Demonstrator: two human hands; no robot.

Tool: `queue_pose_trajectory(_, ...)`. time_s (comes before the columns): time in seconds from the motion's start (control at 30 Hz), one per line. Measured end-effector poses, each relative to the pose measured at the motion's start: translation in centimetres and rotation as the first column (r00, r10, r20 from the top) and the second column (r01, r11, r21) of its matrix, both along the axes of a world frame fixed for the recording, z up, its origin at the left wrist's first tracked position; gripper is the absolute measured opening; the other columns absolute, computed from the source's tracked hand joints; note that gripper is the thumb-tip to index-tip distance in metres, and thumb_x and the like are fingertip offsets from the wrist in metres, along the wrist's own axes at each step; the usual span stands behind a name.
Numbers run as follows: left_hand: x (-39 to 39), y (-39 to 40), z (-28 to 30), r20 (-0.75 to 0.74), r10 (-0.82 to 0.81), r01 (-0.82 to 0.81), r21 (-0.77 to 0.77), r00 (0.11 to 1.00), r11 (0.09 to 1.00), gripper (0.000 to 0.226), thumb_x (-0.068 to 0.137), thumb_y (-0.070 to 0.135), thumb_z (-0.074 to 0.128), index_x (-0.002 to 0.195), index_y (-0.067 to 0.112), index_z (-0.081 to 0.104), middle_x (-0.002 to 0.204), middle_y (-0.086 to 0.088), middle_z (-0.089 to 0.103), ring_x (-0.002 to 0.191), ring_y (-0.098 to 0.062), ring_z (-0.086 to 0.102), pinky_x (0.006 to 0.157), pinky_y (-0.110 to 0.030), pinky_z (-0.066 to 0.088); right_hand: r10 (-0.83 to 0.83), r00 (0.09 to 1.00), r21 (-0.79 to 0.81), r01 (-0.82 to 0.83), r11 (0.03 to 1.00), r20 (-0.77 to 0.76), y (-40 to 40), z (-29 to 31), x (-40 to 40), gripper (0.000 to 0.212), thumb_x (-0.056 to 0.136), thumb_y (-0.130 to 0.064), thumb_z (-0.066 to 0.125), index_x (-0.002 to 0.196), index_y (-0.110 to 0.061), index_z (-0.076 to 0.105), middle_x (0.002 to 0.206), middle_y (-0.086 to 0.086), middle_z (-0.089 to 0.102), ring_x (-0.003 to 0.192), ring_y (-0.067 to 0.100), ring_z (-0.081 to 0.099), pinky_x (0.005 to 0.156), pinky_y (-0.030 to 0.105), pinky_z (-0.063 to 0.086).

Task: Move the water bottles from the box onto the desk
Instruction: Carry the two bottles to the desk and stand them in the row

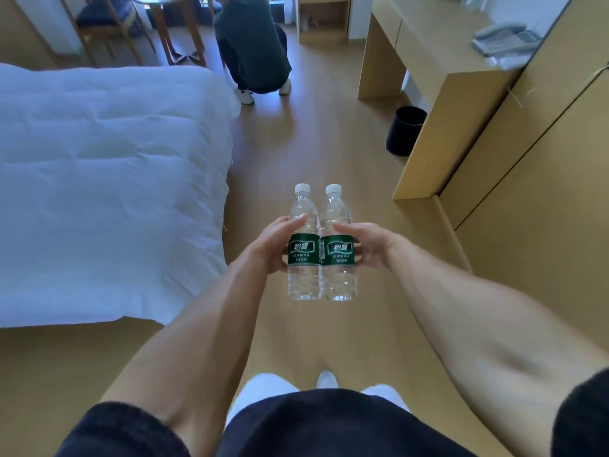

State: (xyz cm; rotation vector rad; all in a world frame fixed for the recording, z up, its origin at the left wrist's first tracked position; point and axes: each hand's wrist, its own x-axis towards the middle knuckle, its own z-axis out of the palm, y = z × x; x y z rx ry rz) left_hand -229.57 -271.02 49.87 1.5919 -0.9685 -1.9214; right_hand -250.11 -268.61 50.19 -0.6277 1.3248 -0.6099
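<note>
We grip two upright water bottles at frame centre, the left bottle [304, 245] in our left hand [273, 247], the right bottle [337, 247] in our right hand [369, 247]; the desk [438, 37] lies upper right, nearer our right hand.

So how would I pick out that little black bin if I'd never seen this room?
Find the long wooden desk along the right wall, the one with a grey telephone on top. On the floor by its near end panel stands the waste bin: a small round black tub, the only dark thing against all that pale wood.
</note>
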Motion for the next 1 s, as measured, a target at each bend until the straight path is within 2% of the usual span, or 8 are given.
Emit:
queue_pose_trajectory(0.17,-1.7,-8.1,0.0,-0.006,-0.008,0.008,0.006,1.0,1.0,0.045,0.092,0.048,0.068,0.128,0.023,0.055,0.114,-0.008,0.069,0.101,-0.028,0.069,0.088,-0.064,0.055,0.009,1.0,0.004,-0.009,1.0,0.007,-7.8,0.1,-1.9,0.052,0.082,-0.042,0.076,0.123,-0.012,0.064,0.11,0.009,0.073,0.1,0.028,0.069,0.081,0.048,0.058)
queue_pose_trajectory(0.33,-3.7,-16.4,-1.0,-0.006,-0.048,0.049,0.018,0.999,0.999,0.046,0.092,0.049,0.068,0.128,0.024,0.056,0.115,-0.009,0.07,0.102,-0.028,0.07,0.083,-0.062,0.057,-0.036,0.999,0.009,0.036,0.999,-0.005,-15.3,-0.7,-3.7,0.051,0.085,-0.04,0.075,0.124,-0.011,0.062,0.111,0.01,0.072,0.102,0.03,0.068,0.093,0.055,0.055)
queue_pose_trajectory(0.57,-5.8,-31.1,-2.5,-0.02,-0.129,0.129,0.019,0.991,0.991,0.043,0.094,0.047,0.066,0.128,0.024,0.055,0.111,-0.009,0.071,0.099,-0.029,0.071,0.082,-0.066,0.056,-0.129,0.991,0.02,0.13,0.991,-0.048,-28.2,-1.6,-5.2,0.052,0.086,-0.042,0.074,0.126,-0.012,0.061,0.111,0.009,0.072,0.103,0.03,0.067,0.095,0.056,0.053)
queue_pose_trajectory(0.8,-6.6,-45.7,-1.5,-0.036,-0.198,0.199,0.021,0.98,0.98,0.039,0.095,0.046,0.066,0.126,0.025,0.057,0.105,-0.006,0.071,0.092,-0.027,0.07,0.079,-0.066,0.056,-0.215,0.975,0.039,0.217,0.975,-0.054,-41.2,-0.6,-5.6,0.047,0.086,-0.043,0.073,0.123,-0.015,0.062,0.113,0.008,0.07,0.108,0.03,0.064,0.099,0.06,0.049)
queue_pose_trajectory(1.0,-7.5,-55.6,-1.6,-0.036,-0.236,0.237,0.02,0.971,0.971,0.038,0.093,0.049,0.067,0.123,0.027,0.059,0.108,-0.006,0.072,0.105,-0.031,0.071,0.082,-0.066,0.055,-0.245,0.968,0.045,0.247,0.968,-0.053,-50.2,-0.2,-6.3,0.047,0.089,-0.042,0.071,0.128,-0.016,0.063,0.126,0.01,0.068,0.119,0.031,0.061,0.1,0.06,0.049)
